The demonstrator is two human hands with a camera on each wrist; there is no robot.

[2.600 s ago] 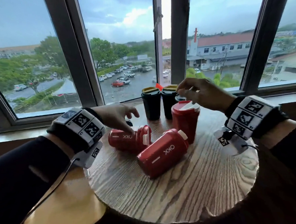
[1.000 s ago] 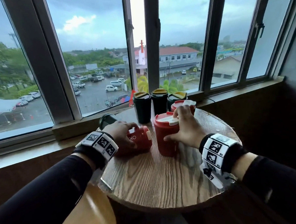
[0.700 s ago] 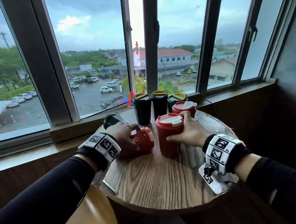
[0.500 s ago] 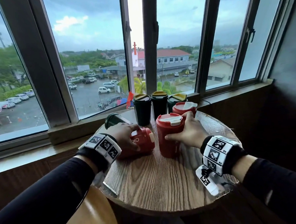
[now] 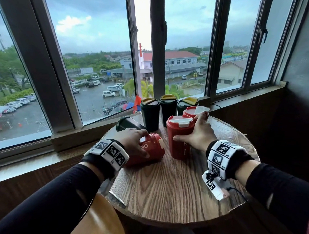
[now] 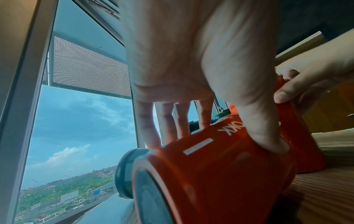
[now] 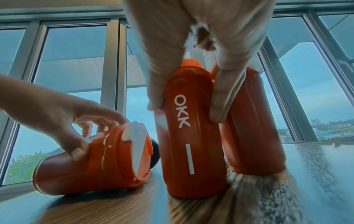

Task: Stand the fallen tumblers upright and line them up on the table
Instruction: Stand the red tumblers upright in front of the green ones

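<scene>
On the round table (image 5: pixel 172 191) at centre frame, the right hand (image 5: pixel 198 135) clamps the upright red tumbler (image 5: pixel 180 138); it wants sliding flush beside the rear red tumbler (image 5: pixel 192 111). Left of it, the left hand (image 5: pixel 133 138) wraps the fallen red tumbler (image 5: pixel 151 149), best tipped up by its base. A fallen dark tumbler (image 5: pixel 128 122) behind is half hidden by that hand, and its lid cannot be seen.

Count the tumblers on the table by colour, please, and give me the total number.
Red tumblers: 3, one lying, two upright
Dark green tumblers: 4, one lying, three upright
Total: 7
</scene>
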